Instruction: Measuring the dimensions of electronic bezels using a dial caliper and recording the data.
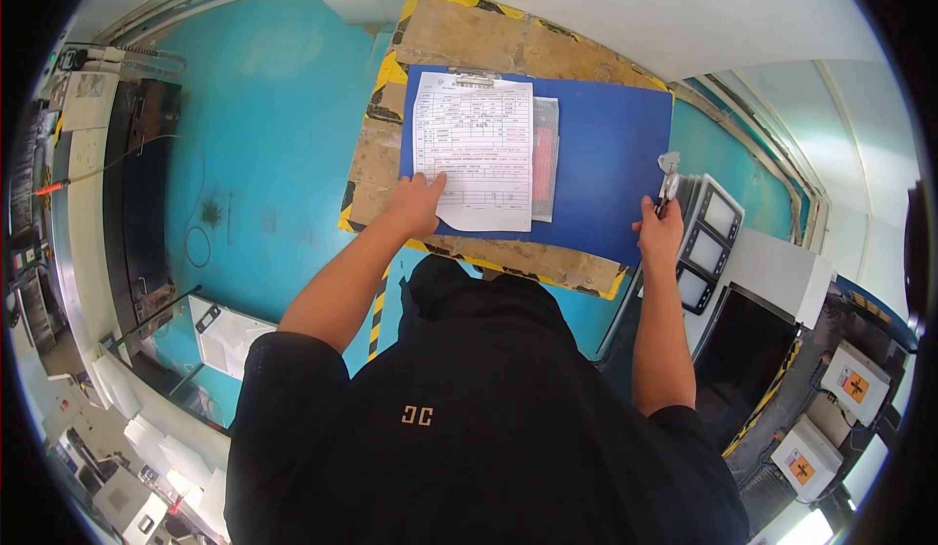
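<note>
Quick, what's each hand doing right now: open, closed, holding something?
Left hand: at the paper's lower left edge; open or closed can't be told.
Right hand: closed, holding a small metal object.

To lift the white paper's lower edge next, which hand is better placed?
Probably the left hand: it touches the lower left of the white paper. The right hand is farther, at the right edge of the blue folder, holding a metallic object.
</note>
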A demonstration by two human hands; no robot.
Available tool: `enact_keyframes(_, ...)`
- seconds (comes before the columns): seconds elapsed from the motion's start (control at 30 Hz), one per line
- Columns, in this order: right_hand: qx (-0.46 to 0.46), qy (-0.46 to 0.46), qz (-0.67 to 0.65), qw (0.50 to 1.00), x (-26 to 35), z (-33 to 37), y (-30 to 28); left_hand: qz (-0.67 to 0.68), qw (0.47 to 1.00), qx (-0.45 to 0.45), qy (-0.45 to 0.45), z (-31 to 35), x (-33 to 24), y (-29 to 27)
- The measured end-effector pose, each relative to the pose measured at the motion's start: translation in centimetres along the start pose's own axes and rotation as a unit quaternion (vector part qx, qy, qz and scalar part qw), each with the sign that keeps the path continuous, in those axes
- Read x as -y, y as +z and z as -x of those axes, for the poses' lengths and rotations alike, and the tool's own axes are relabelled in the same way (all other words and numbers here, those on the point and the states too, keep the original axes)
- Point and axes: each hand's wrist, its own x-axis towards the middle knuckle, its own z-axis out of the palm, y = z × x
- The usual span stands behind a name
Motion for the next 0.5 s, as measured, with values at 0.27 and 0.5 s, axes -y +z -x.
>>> enact_keyframes(0.27,-0.002,0.008,0.005,1.0,0.32,0.17,0.01,0.003,1.0,-0.02,0.002,0.11,-0.16,-0.04)
enact_keyframes(0.5,-0.006,0.004,0.017,1.0,-0.07,-0.06,-0.02,0.006,1.0,0.007,-0.018,-0.1,-0.18,0.13)
